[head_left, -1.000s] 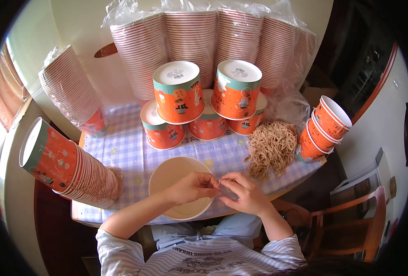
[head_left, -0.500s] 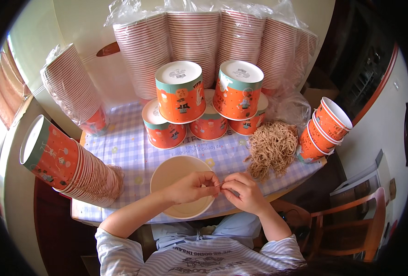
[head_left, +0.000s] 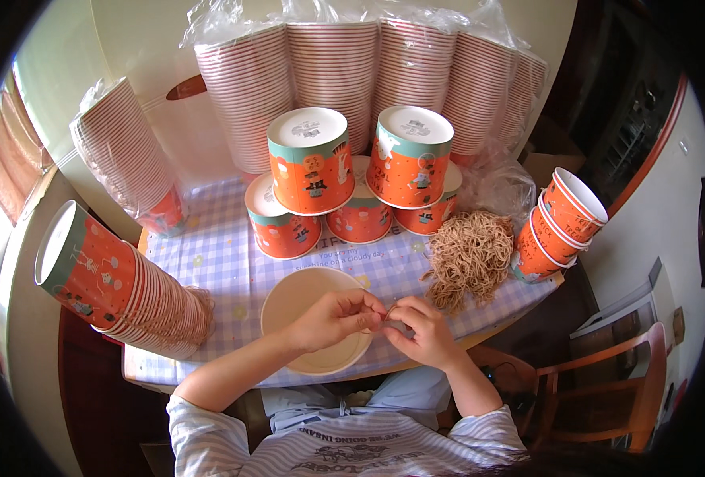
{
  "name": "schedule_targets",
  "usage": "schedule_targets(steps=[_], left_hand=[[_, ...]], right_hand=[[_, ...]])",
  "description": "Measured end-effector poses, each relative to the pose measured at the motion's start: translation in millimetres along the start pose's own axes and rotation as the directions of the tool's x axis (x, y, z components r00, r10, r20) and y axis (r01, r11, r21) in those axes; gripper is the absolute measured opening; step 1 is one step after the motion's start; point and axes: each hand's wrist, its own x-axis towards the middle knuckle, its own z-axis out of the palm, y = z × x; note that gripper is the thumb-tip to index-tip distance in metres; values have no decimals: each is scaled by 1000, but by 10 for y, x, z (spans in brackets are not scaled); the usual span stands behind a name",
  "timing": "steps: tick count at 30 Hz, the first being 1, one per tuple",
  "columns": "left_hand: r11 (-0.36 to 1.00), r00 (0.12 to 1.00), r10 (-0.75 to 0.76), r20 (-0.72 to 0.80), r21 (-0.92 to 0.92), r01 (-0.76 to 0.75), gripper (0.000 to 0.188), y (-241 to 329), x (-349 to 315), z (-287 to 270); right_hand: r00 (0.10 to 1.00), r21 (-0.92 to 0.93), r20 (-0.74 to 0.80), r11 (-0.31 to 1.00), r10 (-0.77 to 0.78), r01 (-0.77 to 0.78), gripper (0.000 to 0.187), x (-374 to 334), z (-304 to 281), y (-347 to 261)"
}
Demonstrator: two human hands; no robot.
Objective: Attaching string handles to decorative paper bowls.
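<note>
My left hand (head_left: 340,319) and my right hand (head_left: 421,327) meet over the right side of a large cream paper bucket (head_left: 289,298), which stands open side up. Fingertips of both hands are pinched together on a thin brown string (head_left: 389,312), mostly hidden by the fingers. Just beyond my right hand lies a tangled heap of similar tan string (head_left: 471,258). Orange paper buckets with green bands stand upside down in front of me, two upper ones (head_left: 312,163) resting on a lower row (head_left: 285,229).
Tall nested bucket stacks in clear plastic (head_left: 332,79) line the back. At left are another wrapped stack (head_left: 126,147) and a leaning stack with string draped over it (head_left: 102,270). Several nested orange buckets (head_left: 555,222) stand at right. A wooden chair (head_left: 638,381) is beyond the table.
My fingers have shifted slightly at the pinch, and a curve of string shows between them now. The buckets and the string heap stay where they were.
</note>
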Motion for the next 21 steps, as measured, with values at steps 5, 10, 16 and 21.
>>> schedule_targets(steps=[5,10,16,21], left_hand=[[991,987,-123,-101,-69,116,20,48,17,-19],[928,972,88,-219,374,0,19,171,-11,-62],[475,987,-151,-47,873,114,24,54,-69,-154],[438,959,-277,-63,880,184,23,38,-3,-50]], right_hand=[[1000,71,-25,997,15,-14,13,12,-70,-3],[1000,60,-16,998,-1,2,12,43,-95,-2],[1000,57,2,998,-13,13,10,57,-72,1],[998,42,3,998,-55,55,9,75,-57,2]])
